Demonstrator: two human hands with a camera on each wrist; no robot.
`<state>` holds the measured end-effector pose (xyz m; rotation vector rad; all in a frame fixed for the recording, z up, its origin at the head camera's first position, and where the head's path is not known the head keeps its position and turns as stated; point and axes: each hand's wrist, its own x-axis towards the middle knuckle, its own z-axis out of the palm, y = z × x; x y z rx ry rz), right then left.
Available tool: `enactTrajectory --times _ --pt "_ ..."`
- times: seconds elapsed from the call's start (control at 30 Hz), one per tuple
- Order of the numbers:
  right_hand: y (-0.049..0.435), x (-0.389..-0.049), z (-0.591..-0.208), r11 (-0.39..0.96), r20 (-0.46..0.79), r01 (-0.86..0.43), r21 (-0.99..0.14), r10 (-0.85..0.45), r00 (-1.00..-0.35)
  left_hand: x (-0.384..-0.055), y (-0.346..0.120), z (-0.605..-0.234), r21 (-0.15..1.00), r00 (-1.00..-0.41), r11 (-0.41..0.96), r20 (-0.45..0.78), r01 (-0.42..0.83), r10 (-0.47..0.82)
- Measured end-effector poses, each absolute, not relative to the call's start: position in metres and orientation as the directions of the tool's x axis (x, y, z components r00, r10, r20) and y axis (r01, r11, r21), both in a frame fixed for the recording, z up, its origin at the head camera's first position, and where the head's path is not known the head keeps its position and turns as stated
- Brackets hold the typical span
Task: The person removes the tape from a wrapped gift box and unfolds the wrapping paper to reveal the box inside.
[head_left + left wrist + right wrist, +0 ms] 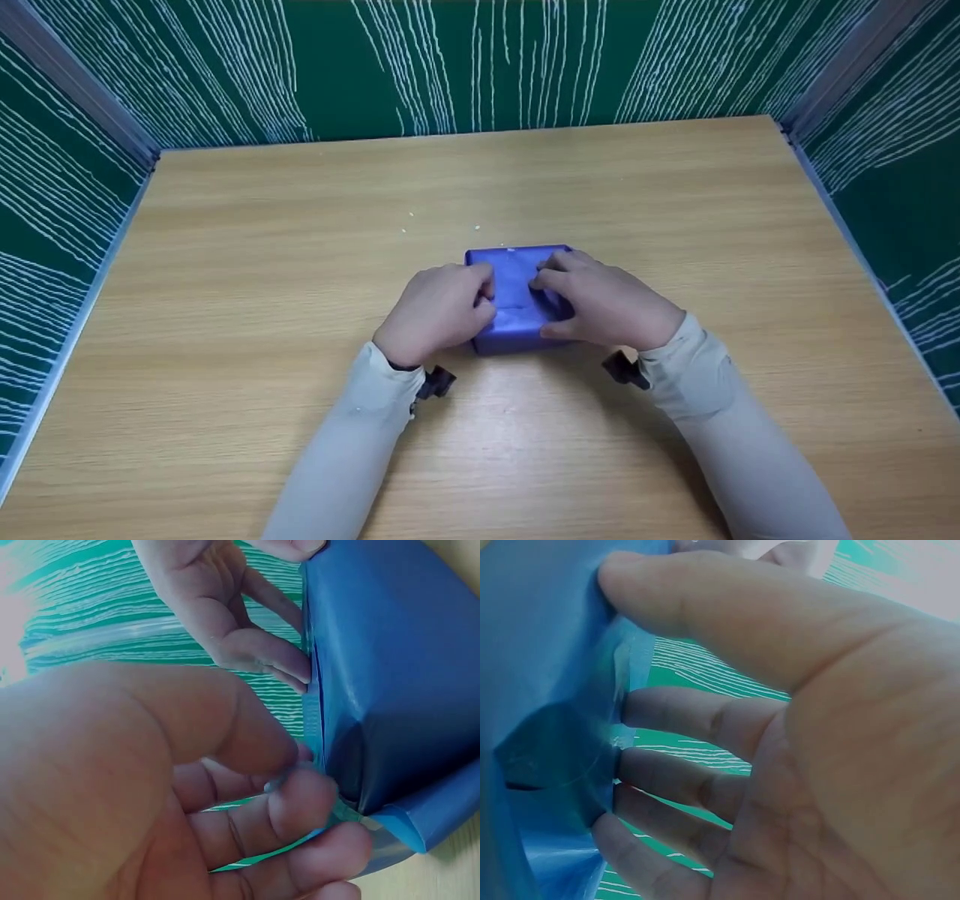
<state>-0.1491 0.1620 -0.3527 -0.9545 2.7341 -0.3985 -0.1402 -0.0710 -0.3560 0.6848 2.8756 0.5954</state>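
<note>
A box wrapped in shiny blue-violet paper point(516, 289) lies on the table between both hands. My left hand point(442, 306) is at its left side with fingers curled. In the left wrist view, its thumb and forefinger pinch a small translucent piece that looks like clear tape point(276, 784), close to the box's edge. An unstuck paper flap point(431, 814) sticks out at that end. My right hand point(611, 301) rests on the right part of the box. In the right wrist view its fingers point(682, 772) are nearly straight, fingertips and thumb touching the wrapped paper.
The wooden table point(262, 262) spreads out around the box. A few tiny white scraps point(411, 215) lie beyond it. Green panels with white streaks point(337, 75) enclose the back and sides, with pale posts point(855, 67) at the corners.
</note>
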Motion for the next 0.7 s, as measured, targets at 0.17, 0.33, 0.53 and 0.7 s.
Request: enactTrajectory --times 0.17,0.33,0.53,0.7 --pt "0.1619 -0.1495 -0.3533 0.750 -0.111 -0.576 -0.325 -0.635 -0.764 -0.1406 -0.0721 -0.3534 0.404 -0.892 0.823 -0.035 0.400 0.451" --pt "0.1623 -0.1490 -0.3531 0.742 -0.096 -0.586 -0.326 -0.643 -0.760 -0.1413 -0.0731 -0.3535 0.408 -0.893 0.820 -0.027 0.400 0.449" --pt "0.1621 -0.1482 -0.3527 0.747 -0.103 -0.581 -0.322 -0.638 -0.763 -0.1421 -0.0739 -0.3545 0.434 -0.896 0.815 -0.035 0.385 0.442" --pt "0.1636 -0.1477 -0.3540 0.735 -0.078 -0.599 -0.319 -0.650 -0.756 -0.1429 -0.0757 -0.3545 0.437 -0.898 0.819 -0.053 0.372 0.437"
